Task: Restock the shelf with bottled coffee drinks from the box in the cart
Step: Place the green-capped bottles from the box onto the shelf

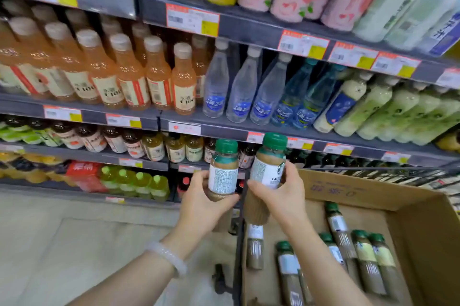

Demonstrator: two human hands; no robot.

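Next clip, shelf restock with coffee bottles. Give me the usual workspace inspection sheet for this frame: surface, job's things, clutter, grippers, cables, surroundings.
Surface: grey store shelves, tiers crowded with bottled drinks; pale floor below.
Job's things: cardboard box open in the cart, several green-capped coffee bottles lying inside; two more bottles held upright in front of the shelves.
Clutter: nothing seen.
Grippers: left hand grips a bottle with its printed label facing the camera; right hand grips another bottle. A pale bracelet sits on the left wrist.
Cables: nothing seen.
Surroundings: price tags along shelf edges; orange drinks, clear water bottles, pink and yellow cans above; cart frame beside the box.
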